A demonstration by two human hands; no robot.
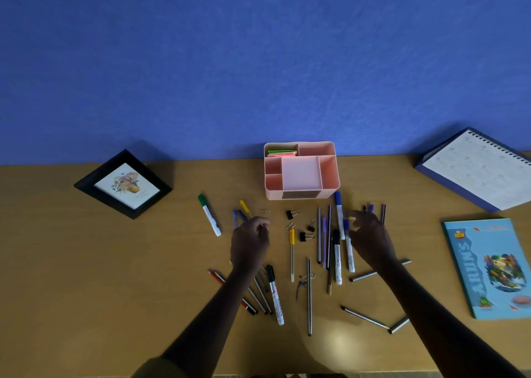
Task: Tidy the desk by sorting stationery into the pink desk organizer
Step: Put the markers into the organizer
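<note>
The pink desk organizer (301,195) stands at the back of the desk against the wall, with sticky notes (281,152) in its back left compartment. Pens, pencils and markers lie scattered in front of it, among them a green marker (209,215), a yellow pen (292,251), a black marker (275,294) and a blue marker (339,213). Black binder clips (306,236) and paper clips (264,211) lie between my hands. My left hand (250,242) hovers with curled fingers near the paper clips; whether it holds anything is hidden. My right hand (370,234), blurred, spreads its fingers over the markers.
A black picture frame (123,185) lies at the left on the wooden desk (86,262). A spiral calendar (477,170) leans at the back right, and a blue notebook (491,265) lies at the right edge. The blue wall rises right behind the organizer.
</note>
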